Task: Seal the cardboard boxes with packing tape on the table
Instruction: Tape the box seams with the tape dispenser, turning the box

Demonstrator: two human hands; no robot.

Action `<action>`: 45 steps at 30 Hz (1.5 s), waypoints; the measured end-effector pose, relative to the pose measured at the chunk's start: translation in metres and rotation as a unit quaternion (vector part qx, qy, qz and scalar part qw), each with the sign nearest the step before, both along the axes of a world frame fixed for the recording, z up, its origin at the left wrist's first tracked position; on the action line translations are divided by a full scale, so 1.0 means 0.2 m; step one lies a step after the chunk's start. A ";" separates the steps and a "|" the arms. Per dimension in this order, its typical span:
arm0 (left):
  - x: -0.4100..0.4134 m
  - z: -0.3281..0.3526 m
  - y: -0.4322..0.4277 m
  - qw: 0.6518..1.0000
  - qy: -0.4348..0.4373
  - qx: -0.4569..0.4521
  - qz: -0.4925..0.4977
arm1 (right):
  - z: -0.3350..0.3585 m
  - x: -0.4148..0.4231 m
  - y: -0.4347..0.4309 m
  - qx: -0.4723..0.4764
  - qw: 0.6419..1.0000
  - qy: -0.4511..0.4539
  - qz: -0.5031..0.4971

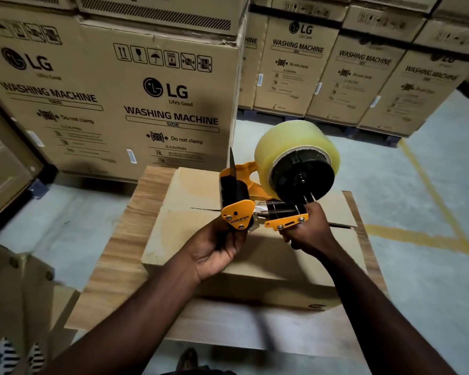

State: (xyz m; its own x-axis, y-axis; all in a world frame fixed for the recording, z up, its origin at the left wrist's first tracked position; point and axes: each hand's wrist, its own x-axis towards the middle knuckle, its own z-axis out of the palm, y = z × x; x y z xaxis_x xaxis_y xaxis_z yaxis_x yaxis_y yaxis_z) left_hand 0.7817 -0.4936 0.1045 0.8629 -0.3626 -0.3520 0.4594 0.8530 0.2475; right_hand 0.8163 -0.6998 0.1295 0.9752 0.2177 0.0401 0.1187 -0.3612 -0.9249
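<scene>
Stacked washing-machine cartons (171, 104) fill the upper frame, standing on a grey floor (431, 266) with a yellow line (428, 190) at the right. At centre a wood-grain bench (114, 234) carries a closed box (268, 261), lying flat with its top seam running left to right across the middle of the frame. Just above that seam, held clear of the box top, is an orange-and-black tape gun (244, 212), with its clear tape roll (282, 147) up and to the right. The left grip (217, 247), just below frame centre, is curled under the gun's front end, thumb against the orange side plate. The right grip (309, 228), beside it to the right, is wrapped tight round the handle below the roll.
</scene>
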 end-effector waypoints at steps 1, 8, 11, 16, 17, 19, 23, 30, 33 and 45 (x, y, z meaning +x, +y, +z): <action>0.00 -0.01 0.02 1.000 -0.004 -0.001 0.002 | 0.00 0.01 0.01 -0.001 1.000 0.000 0.000; 0.01 -0.03 0.14 0.999 -0.020 0.033 -0.017 | 0.00 0.05 0.04 -0.003 1.000 0.015 0.001; 0.04 0.00 0.14 0.989 0.026 0.147 0.002 | -0.02 0.06 0.06 -0.022 0.999 -0.020 0.026; 0.09 -0.03 0.24 0.949 0.063 0.306 0.046 | -0.06 0.13 0.12 -0.104 0.990 -0.083 0.045; 0.09 -0.04 0.27 0.943 0.050 0.324 0.054 | -0.05 0.14 0.14 -0.127 0.986 -0.093 0.056; 0.10 -0.06 0.34 0.925 0.019 0.375 0.062 | -0.03 0.17 0.19 -0.175 0.976 -0.101 0.083; 0.12 -0.09 0.50 0.881 -0.007 0.465 0.084 | -0.06 0.25 0.33 -0.200 0.970 -0.096 0.099; 0.21 -0.25 0.98 0.880 0.028 0.466 0.091 | -0.11 0.39 0.40 -0.199 0.971 -0.072 0.110; 0.25 -0.31 1.02 0.875 0.018 0.479 0.073 | -0.15 0.42 0.44 -0.231 0.964 -0.069 0.109; 0.31 -0.55 0.97 0.876 0.061 0.477 0.042 | -0.27 0.45 0.49 -0.358 0.926 -0.075 0.100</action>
